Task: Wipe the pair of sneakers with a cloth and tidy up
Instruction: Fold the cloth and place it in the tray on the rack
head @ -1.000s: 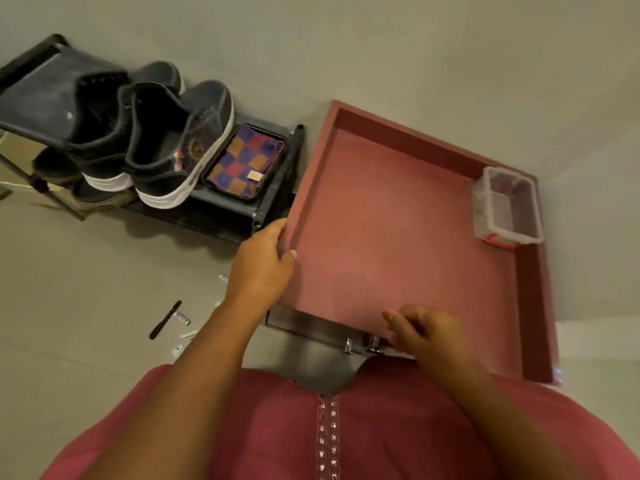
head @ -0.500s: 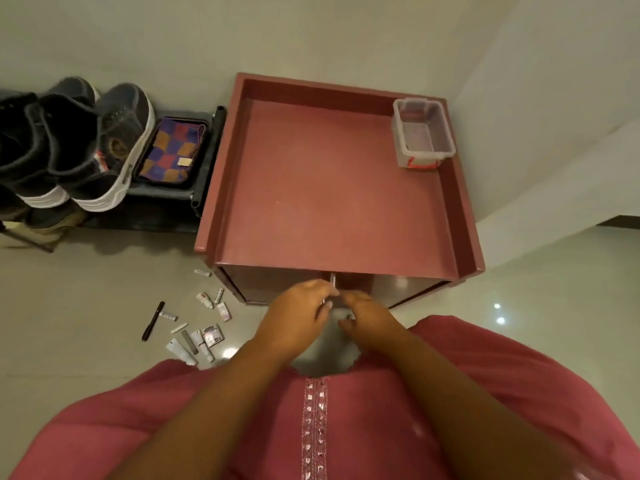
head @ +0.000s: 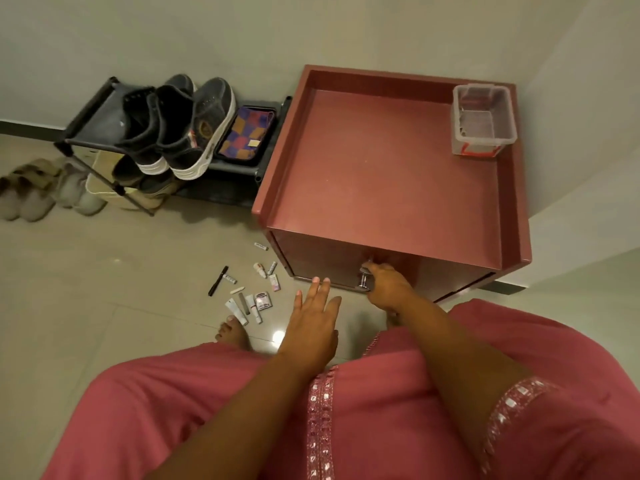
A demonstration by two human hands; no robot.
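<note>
A pair of dark grey sneakers (head: 180, 126) with white soles stands on the top shelf of a black shoe rack (head: 104, 109) at the left. Beside them a checked purple and orange cloth (head: 246, 133) lies folded in a black tray. My right hand (head: 386, 285) is closed on the metal handle (head: 364, 277) at the front of the maroon cabinet (head: 384, 174). My left hand (head: 313, 320) hovers open, fingers spread, just left of the handle and holds nothing.
A clear plastic box (head: 483, 121) sits in the cabinet top's back right corner. Several small tubes and a black pen (head: 218, 280) are scattered on the tiled floor left of the cabinet. Pale slippers (head: 31, 192) lie far left. My bare foot (head: 233, 332) is near the tubes.
Both hands dropped from the cabinet's top edge to its front handle; the left hand has since let go and opened. The view has pulled back and away from the cabinet.
</note>
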